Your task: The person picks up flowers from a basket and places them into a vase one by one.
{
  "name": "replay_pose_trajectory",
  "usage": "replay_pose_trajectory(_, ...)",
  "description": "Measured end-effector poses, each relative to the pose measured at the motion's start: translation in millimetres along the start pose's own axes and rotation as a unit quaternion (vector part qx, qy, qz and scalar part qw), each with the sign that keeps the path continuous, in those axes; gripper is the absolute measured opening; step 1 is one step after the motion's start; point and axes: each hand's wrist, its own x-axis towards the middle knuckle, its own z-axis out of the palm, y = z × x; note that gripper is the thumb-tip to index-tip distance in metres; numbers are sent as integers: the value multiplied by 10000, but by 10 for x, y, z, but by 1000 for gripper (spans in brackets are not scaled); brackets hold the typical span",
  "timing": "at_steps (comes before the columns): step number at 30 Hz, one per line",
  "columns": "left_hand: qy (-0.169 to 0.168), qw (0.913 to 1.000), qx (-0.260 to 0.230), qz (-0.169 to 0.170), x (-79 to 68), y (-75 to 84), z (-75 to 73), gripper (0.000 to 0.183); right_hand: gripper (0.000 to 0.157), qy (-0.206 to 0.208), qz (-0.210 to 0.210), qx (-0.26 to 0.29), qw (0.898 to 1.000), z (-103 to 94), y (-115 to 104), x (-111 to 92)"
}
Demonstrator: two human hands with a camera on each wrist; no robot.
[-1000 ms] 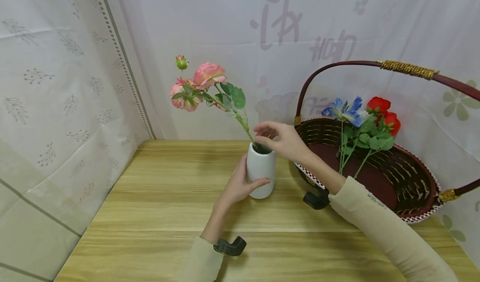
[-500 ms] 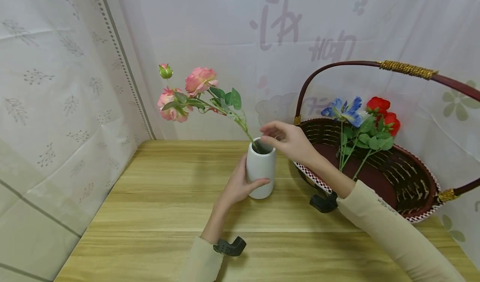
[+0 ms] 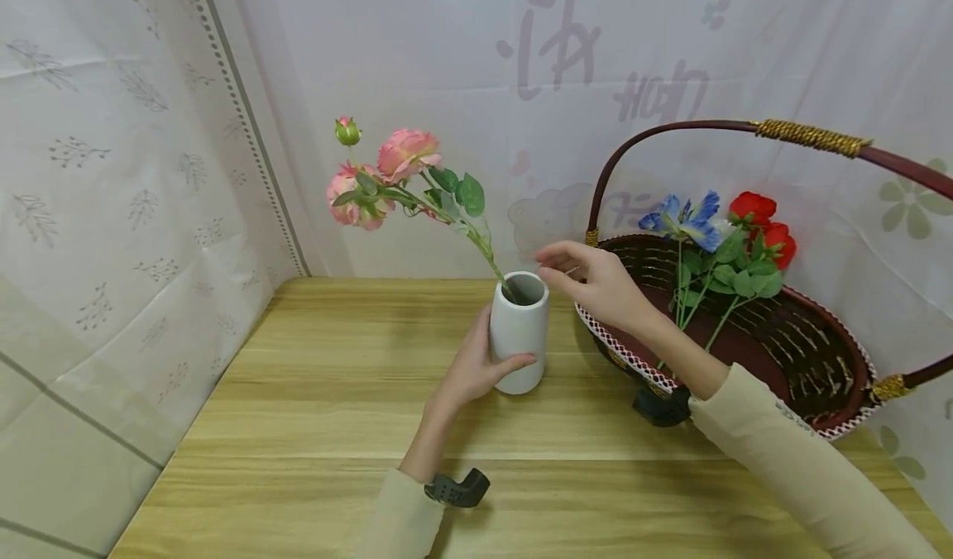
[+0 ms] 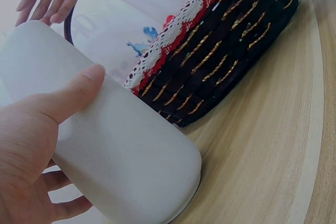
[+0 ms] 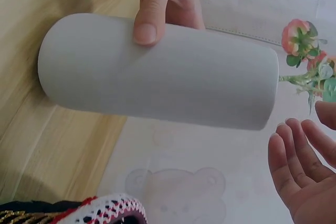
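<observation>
A white vase stands upright on the wooden table. My left hand grips its side, thumb across the front in the left wrist view. From the vase mouth leans a pink flower stem, tilted left, with two full blooms, a bud and green leaves. My right hand is just right of the vase rim, its fingers loosely bent and holding nothing. In the right wrist view the right fingers are apart from the vase and the stem.
At the right stands a dark woven basket with a tall arched handle and lace trim. Inside it lie a blue flower and red flowers on green stems. A printed white curtain hangs behind the table.
My right hand has moved right, away from the stem and vase mouth. The pink flower stem swung down to the left, then partly back up. My left hand has stayed on the vase.
</observation>
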Motion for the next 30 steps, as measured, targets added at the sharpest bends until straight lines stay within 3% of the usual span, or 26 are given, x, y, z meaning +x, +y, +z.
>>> replay_pose_trajectory(22,22,10000,45,-40,-7,1,15,95,29,179,301,107,9993,-463,176,-207)
replay_pose_trajectory(30,121,9999,-45,-42,-9,12,31,94,30,432,450,23,9981,-611,296,-235)
